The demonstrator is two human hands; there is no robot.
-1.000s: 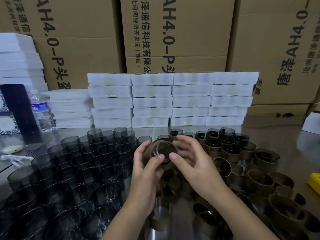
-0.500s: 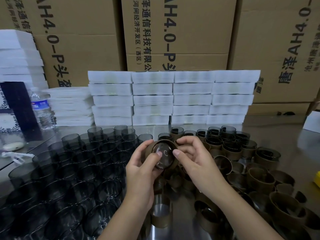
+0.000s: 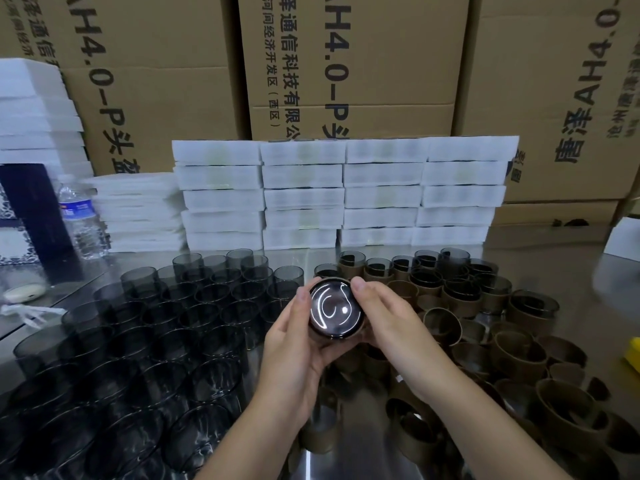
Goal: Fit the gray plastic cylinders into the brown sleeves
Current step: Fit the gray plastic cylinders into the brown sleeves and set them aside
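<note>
My left hand (image 3: 298, 344) and my right hand (image 3: 388, 323) together grip one gray plastic cylinder (image 3: 334, 311) above the table's middle. Its shiny closed end faces the camera, and a brown sleeve edge shows around its rim. Several bare gray cylinders (image 3: 145, 327) stand upright in rows on the left. Loose brown sleeves (image 3: 512, 355) lie heaped on the right. Behind them stand several sleeved cylinders (image 3: 460, 289) in rows.
White foam trays (image 3: 346, 192) are stacked at the back of the metal table (image 3: 540, 275), with cardboard boxes (image 3: 346, 64) behind. A water bottle (image 3: 81, 220) and a dark box (image 3: 31, 213) stand at the left. A yellow object (image 3: 634, 355) pokes in at the right edge.
The cylinder has been turned so its closed end faces the camera and sits deeper in the sleeve. Both hands have shifted slightly to grip its sides.
</note>
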